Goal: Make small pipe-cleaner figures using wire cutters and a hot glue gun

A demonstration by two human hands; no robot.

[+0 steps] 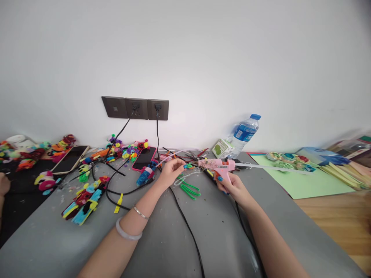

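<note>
My right hand [232, 186] is wrapped round the grip of a pink glue gun [218, 165], whose nozzle points left and whose glue stick [266, 167] juts out to the right. My left hand [171, 172] pinches a small green pipe-cleaner piece [188, 166] right at the nozzle. Under both hands, bent green pipe cleaners [189, 189] and a string of beads [185, 177] lie on the grey mat [162, 239]. The gun's black cord [188, 227] runs toward me.
Colourful pipe-cleaner crafts [84, 200] and two phones [144, 157] [70, 159] lie left. Wall sockets [136, 108] with plugged cables sit behind. A water bottle [242, 135], small green box [222, 148], green paper sheet [307, 181] and paper flowers [285, 160] are right. Another person's hand [4, 184] shows at the left edge.
</note>
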